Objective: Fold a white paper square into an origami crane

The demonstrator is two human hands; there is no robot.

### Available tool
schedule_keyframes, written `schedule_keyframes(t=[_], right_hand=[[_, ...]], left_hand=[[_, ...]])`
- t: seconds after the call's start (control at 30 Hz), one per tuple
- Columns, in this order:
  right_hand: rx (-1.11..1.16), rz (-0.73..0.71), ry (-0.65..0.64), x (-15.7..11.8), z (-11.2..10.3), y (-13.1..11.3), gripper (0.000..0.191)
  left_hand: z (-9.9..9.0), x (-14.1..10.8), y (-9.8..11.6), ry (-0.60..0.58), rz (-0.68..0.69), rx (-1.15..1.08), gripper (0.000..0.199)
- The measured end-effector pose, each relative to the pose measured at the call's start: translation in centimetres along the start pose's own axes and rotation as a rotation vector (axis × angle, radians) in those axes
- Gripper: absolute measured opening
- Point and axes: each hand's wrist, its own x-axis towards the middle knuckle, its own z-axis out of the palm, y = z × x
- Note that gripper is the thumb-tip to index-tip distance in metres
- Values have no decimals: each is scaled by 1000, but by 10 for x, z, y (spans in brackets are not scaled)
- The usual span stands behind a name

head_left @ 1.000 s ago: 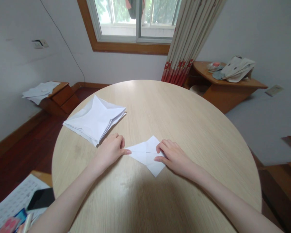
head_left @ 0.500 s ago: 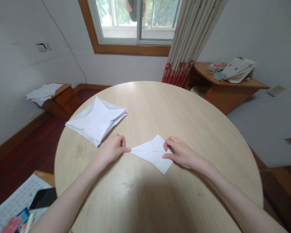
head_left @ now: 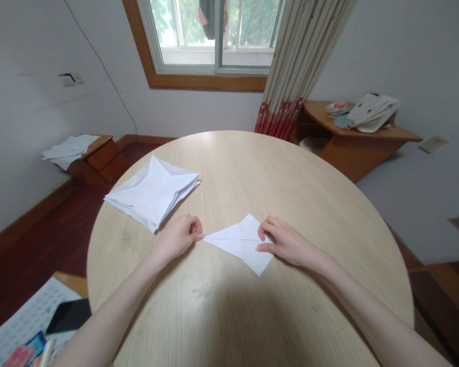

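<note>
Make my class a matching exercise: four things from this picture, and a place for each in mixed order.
1. folded paper
2. paper stack
3. black phone
4. curtain

A. at the picture's lower left
B. at the right side of the window
C. between the left hand and right hand
D. on the table, beyond the left hand

Pairs: 1-C, 2-D, 3-A, 4-B

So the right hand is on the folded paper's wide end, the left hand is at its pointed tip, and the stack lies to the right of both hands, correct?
Not quite: the head view shows the stack on the left of the table. The right hand, left hand and paper are as you say.
</note>
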Motion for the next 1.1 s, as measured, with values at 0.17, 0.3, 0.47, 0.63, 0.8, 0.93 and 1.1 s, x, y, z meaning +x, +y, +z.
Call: schedule_keyframes(t=[0.17,0.3,0.47,0.63,0.8,0.93,1.1], right_hand=[[-33,10,-15,-3,-2,-2,22],[-20,19,-24,-3,-3,-4,22],[-41,0,9,-2,1,-5,24],[-74,-14,23,-2,6,-6,21],[-72,-44,56,-3,10,-6,16],[-33,-68,91,-2,12,-4,3],[-62,-19,118,-2,10,8,7]], left_hand=[[-3,-5,4,88,5,51,5],[0,-9,12,271,141,38,9],[17,-16,28,520,410,17,21],[44,-17,29,274,725,57,26],[56,-10,22,134,801,147,34],[56,-11,22,47,748,175,38],[55,-13,23,-25,703,200,42]])
